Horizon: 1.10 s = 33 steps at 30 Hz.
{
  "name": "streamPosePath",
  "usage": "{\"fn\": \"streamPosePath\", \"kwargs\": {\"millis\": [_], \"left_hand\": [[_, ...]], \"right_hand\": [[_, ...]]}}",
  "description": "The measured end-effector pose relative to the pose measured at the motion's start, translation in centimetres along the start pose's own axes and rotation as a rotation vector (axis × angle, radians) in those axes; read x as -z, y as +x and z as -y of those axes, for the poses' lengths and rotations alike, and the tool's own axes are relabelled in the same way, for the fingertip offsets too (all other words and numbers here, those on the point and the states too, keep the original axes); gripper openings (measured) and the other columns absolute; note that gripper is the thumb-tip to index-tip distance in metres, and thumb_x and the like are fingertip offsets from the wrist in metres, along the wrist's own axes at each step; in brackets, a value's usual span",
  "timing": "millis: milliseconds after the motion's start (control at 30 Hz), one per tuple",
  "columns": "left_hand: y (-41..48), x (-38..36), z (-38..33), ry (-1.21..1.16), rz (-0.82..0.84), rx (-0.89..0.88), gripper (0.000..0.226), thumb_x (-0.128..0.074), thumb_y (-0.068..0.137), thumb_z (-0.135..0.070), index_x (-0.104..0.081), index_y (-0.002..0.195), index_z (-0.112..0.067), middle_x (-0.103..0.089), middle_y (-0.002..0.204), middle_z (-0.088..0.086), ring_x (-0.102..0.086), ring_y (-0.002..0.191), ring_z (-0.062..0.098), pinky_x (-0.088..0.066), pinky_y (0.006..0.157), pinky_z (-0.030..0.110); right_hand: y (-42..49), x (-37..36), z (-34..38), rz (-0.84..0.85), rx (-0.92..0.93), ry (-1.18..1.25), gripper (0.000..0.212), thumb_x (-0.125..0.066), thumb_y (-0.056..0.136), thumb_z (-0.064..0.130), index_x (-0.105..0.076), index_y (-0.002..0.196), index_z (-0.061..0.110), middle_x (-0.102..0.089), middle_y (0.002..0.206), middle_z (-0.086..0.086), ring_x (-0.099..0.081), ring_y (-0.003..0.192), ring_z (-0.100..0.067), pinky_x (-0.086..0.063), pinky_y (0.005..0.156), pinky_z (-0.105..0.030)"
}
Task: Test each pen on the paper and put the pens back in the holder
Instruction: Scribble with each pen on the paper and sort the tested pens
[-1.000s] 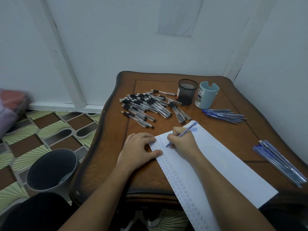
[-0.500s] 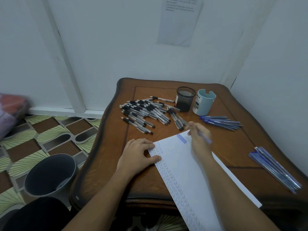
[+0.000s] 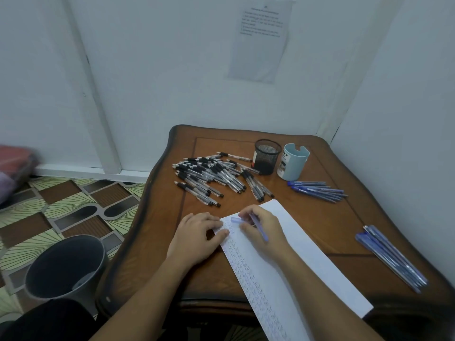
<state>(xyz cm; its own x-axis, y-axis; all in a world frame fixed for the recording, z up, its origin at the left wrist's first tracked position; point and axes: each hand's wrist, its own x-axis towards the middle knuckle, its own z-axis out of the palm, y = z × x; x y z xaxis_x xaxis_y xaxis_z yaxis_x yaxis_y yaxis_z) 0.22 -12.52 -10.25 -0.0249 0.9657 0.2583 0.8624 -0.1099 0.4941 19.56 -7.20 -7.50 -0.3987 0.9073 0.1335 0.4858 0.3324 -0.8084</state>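
Mesh holder (image 3: 267,158): pen pile (image 3: 209,175) left, blue cup (image 3: 293,163) right, top open.

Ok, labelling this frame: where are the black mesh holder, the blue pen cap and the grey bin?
black mesh holder (image 3: 267,161): head view, front wall.
blue pen cap (image 3: 235,219): head view, its middle.
grey bin (image 3: 61,262): head view, inner wall.

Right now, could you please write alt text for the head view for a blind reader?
A right hand holds a blue pen over scribbled paper on a table, beside a loose cap, while the left hand rests on the paper. Behind lie a heap of black pens, a mesh holder, a cup and two bunches of blue pens.
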Motion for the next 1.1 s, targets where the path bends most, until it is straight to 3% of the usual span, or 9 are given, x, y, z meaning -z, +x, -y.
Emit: {"fn": "streamPosePath", "kwargs": {"millis": [167,367,500,633,767,800,900,1000,1100], "left_hand": [[-0.2,-0.1,0.0,-0.017,-0.005,-0.029,0.041,-0.042,0.093,-0.055,-0.055,0.128,-0.038,-0.057,0.125,-0.019,-0.045,0.120,0.000,-0.021,0.112,0.031],[0.1,-0.5,0.1,-0.004,-0.034,-0.094,0.041,-0.034,0.090,-0.061,-0.065,0.107,-0.040,-0.058,0.107,-0.023,-0.044,0.105,-0.006,-0.031,0.103,0.034],[0.3,-0.6,0.2,-0.024,-0.066,-0.091,0.048,-0.031,0.089,-0.061,-0.069,0.102,-0.036,-0.061,0.105,-0.022,-0.049,0.102,-0.004,-0.033,0.100,0.033],[0.6,-0.6,0.5,-0.123,-0.084,-0.015,0.042,-0.038,0.091,-0.056,-0.069,0.107,-0.034,-0.062,0.106,-0.024,-0.050,0.100,-0.008,-0.032,0.098,0.028],[0.7,-0.6,0.6,-0.137,-0.075,0.006,0.029,-0.047,0.096,-0.049,-0.069,0.109,-0.036,-0.060,0.103,-0.028,-0.048,0.099,-0.010,-0.030,0.096,0.025],[0.7,-0.6,0.7,-0.138,-0.072,0.011,0.027,-0.048,0.096,-0.048,-0.069,0.109,-0.037,-0.060,0.103,-0.029,-0.048,0.100,-0.010,-0.030,0.096,0.025],[0.8,-0.6,0.8,-0.136,-0.060,0.012,0.028,-0.047,0.095,-0.049,-0.068,0.110,-0.038,-0.060,0.105,-0.029,-0.048,0.103,-0.009,-0.030,0.098,0.027],[0.7,-0.5,0.8,-0.140,-0.051,0.010,0.029,-0.047,0.095,-0.049,-0.068,0.111,-0.038,-0.059,0.106,-0.030,-0.048,0.105,-0.009,-0.030,0.101,0.029],[0.8,-0.6,0.9,-0.133,-0.028,-0.011,0.036,-0.042,0.093,-0.057,-0.068,0.110,-0.041,-0.059,0.108,-0.032,-0.048,0.107,-0.008,-0.030,0.102,0.032]], "right_hand": [[-0.9,-1.4,0.0,-0.057,-0.057,0.304,0.017,-0.076,0.082,0.015,-0.064,0.094,0.018,-0.067,0.088,0.006,-0.065,0.087,-0.006,-0.051,0.075,-0.020],[-1.3,-1.7,0.4,-0.030,-0.070,0.347,0.034,-0.079,0.069,0.039,-0.064,0.090,0.016,-0.069,0.084,-0.002,-0.067,0.086,-0.021,-0.057,0.079,-0.038],[-0.8,-1.6,0.2,-0.108,-0.132,0.456,0.009,-0.073,0.088,0.024,-0.068,0.091,0.017,-0.071,0.088,0.001,-0.067,0.087,-0.017,-0.053,0.068,-0.028],[-0.1,-0.4,0.2,-0.199,-0.246,0.589,0.020,-0.053,0.096,0.018,-0.070,0.096,0.009,-0.064,0.072,-0.007,-0.056,0.066,-0.019,-0.046,0.057,-0.027],[-0.5,0.0,0.0,-0.158,-0.269,0.673,0.013,-0.050,0.080,0.019,-0.054,0.090,0.011,-0.059,0.060,-0.010,-0.049,0.055,-0.018,-0.042,0.053,-0.028],[-0.6,0.0,0.0,-0.148,-0.266,0.680,0.004,-0.050,0.086,0.014,-0.052,0.087,0.011,-0.060,0.061,-0.011,-0.050,0.054,-0.018,-0.042,0.053,-0.028],[-0.6,0.0,0.0,-0.148,-0.270,0.679,0.021,-0.044,0.098,-0.001,-0.053,0.080,0.008,-0.061,0.062,-0.014,-0.050,0.054,-0.018,-0.041,0.051,-0.026],[-0.7,0.1,0.0,-0.117,-0.258,0.676,0.022,-0.050,0.095,-0.003,-0.059,0.078,0.007,-0.062,0.063,-0.013,-0.052,0.055,-0.017,-0.042,0.051,-0.023],[-0.8,0.2,0.0,-0.032,-0.275,0.682,0.008,-0.068,0.088,0.002,-0.072,0.084,0.007,-0.067,0.071,-0.008,-0.062,0.064,-0.015,-0.051,0.061,-0.024]]}}
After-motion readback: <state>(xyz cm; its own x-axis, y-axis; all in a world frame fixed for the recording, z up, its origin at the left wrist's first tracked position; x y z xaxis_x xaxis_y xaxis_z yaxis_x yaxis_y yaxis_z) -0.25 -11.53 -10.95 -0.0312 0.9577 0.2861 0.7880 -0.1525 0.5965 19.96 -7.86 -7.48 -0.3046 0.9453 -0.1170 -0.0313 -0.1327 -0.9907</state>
